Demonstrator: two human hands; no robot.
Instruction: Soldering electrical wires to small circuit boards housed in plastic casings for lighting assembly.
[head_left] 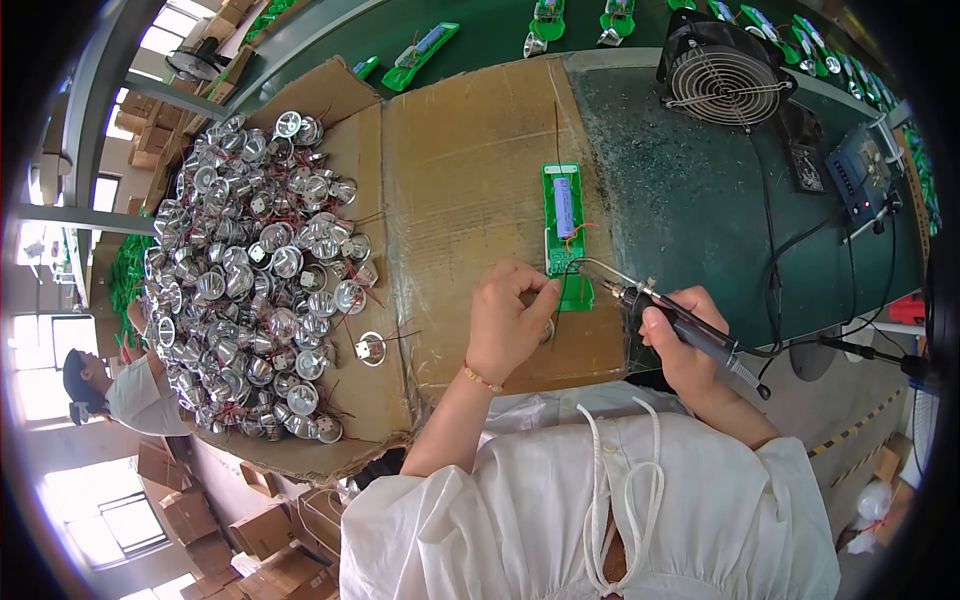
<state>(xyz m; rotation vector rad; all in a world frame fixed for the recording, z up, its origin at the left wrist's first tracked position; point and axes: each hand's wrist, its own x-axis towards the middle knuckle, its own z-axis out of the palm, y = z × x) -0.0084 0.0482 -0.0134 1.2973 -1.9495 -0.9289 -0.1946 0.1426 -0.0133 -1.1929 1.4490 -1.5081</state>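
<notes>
My right hand (682,352) grips a soldering iron (708,340) with a black handle and a thin curved metal tube running along its front. Its tip end reaches the lower part of a long green casing (577,296). Within the casing lie a lilac cylindrical battery (564,206), a small green circuit board and red wires. At the casing's lower left, my left hand (508,312) is closed in a pinch on what looks like a thin dark wire. Partly hidden beside that hand is a shiny round piece (548,331).
On the left, a cardboard tray (352,418) holds a large heap of silver reflector cups (240,270) with wires. A flat cardboard sheet (470,160) lies under the casing. A fan (728,85), a blue control box (862,175) and cables stand right. More green casings (420,58) line the back.
</notes>
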